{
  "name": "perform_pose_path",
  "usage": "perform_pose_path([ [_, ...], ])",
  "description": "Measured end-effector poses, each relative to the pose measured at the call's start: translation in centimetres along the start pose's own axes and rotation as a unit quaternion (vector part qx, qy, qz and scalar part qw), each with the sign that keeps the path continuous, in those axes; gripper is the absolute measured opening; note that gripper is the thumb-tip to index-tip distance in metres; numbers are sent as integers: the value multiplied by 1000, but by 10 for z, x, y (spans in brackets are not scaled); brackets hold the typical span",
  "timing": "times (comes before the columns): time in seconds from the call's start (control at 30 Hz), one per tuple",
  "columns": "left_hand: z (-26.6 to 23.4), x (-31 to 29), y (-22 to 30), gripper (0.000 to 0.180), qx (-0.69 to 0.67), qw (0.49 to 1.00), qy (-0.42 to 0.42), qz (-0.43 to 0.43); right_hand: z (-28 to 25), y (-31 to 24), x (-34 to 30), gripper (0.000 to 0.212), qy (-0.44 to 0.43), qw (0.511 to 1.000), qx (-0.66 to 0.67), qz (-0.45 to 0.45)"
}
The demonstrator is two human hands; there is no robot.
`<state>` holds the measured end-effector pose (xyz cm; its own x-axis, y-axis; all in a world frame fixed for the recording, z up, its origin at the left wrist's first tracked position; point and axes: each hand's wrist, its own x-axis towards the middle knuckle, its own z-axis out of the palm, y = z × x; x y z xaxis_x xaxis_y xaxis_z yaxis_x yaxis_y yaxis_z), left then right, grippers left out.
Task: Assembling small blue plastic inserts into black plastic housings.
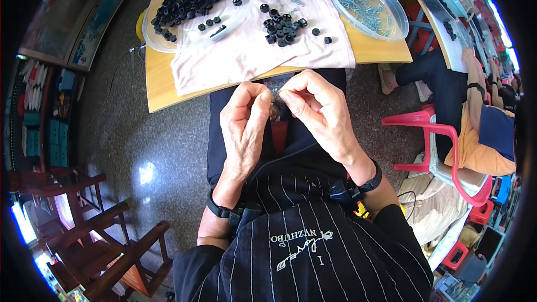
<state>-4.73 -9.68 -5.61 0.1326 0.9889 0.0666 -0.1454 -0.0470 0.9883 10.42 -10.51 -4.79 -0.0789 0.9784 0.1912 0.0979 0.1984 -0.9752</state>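
Note:
My left hand (246,123) and my right hand (321,113) are held close together above my lap, just off the near edge of the table. The thumb and fingers of each are pinched together. Whatever lies between the fingertips is too small or hidden to name. Beyond them on a pale pink cloth (224,67) sits a loose pile of black knob-like plastic parts (284,27). A round clear tray (246,14) at the far left holds a heap of similar black parts. At the far right, a clear oval tray (398,29) contains many small silver screws (361,3).
The wooden table (380,51) ends just ahead of my hands. To the right, another person sits on a pink plastic chair (417,118) at a second table. Dark wooden chairs (106,240) stand at lower left on the speckled floor (151,151).

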Motion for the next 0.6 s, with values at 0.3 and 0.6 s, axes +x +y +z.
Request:
perform_pose_path([
  [0.3,2,0,-3,13,1,1000,-12,-4,-4,-3,2,7,29,993,-95,-65],
  [0.6,0,5,-11,6,157,975,-29,158,-11,-6,2,21,-3,993,33,111],
])
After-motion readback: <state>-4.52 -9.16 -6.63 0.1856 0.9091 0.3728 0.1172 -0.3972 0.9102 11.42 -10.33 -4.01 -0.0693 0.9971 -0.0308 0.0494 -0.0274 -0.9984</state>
